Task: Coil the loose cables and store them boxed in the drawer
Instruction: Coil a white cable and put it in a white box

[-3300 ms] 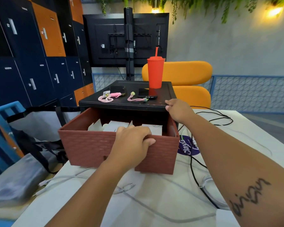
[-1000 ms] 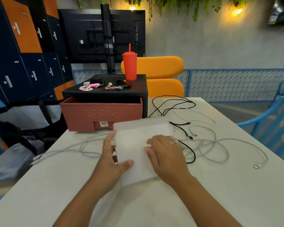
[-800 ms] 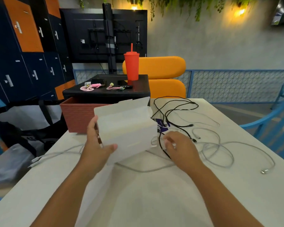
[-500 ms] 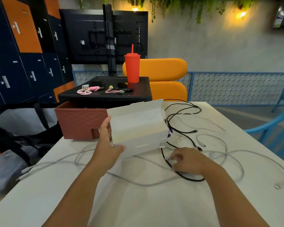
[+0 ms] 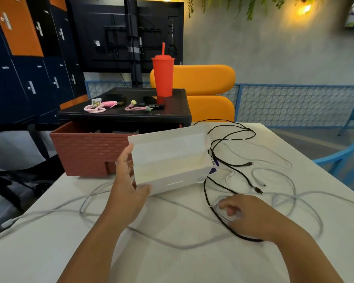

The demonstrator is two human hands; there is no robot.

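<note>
Loose cables lie sprawled on the counter, mostly beyond and to the outer side of the right hand. That hand is down on the near edge of the tangle. Its fingers curl onto the strands under it, where a black cable bends round its inner side and a pale one crosses. Blur hides which strand is actually pinched. The left hand grips the white box by its near end, thumb on the front wall and fingers up behind. The box sits forward of both hands and just inward of the right one, with its long axis across the view, its lid flap standing up at the back and its mouth open upward. So the right hand is much the nearer to the tangle, and the box opening is a short sweep inward and forward from it. The left hand looks tied up with steadying the box. One long grey cable runs crosswise under both forearms and out past the left hand, so it will probably need drawing in from that side. The reddish drawer stands pulled out just beyond the left hand, partly behind the box.
</note>
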